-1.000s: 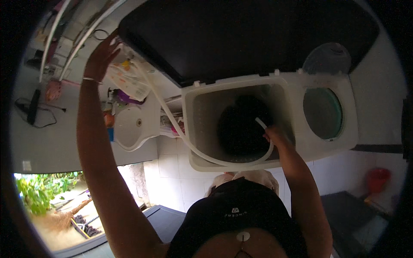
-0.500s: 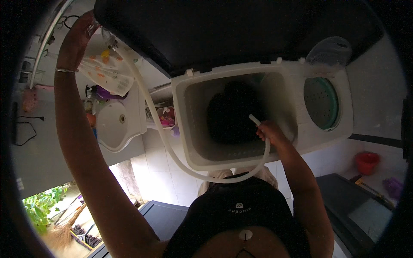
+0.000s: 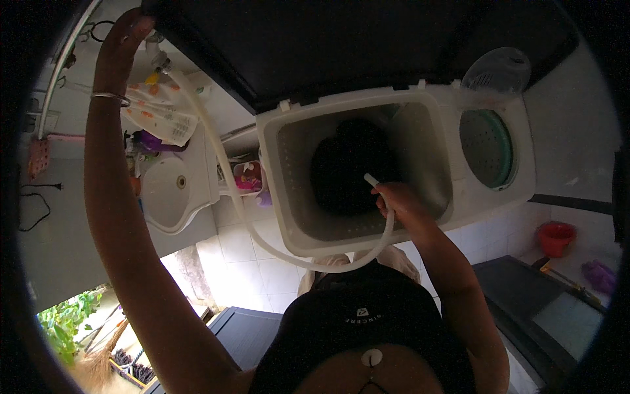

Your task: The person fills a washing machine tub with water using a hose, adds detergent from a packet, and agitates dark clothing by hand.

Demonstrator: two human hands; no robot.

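My right hand [image 3: 398,202] is closed around a pale flexible hose [image 3: 230,176], close to its free end. That end points into the wash tub [image 3: 430,157] of a white twin-tub washing machine, over a dark heap [image 3: 354,164] whose kind I cannot make out. From there the hose loops past the machine's front and climbs to a tap [image 3: 157,60] at the upper left. Beside that tap, my left hand [image 3: 123,41] is raised near the corner of the big dark lid [image 3: 367,46]. Its thumb shows, but the other fingers are mostly hidden, so its grip is unclear.
The spin tub [image 3: 485,150] is on the right, its clear lid [image 3: 497,72] raised. A white washbasin [image 3: 164,190] and a patterned plastic bag [image 3: 161,115] are to the left. A pink container [image 3: 249,177] stands beside the machine; a red bucket [image 3: 556,238] is at the far right.
My right hand has brought the hose end slightly left over the dark heap. My left hand has shifted a little, showing its thumb and more of the tap. The whole view has moved slightly.
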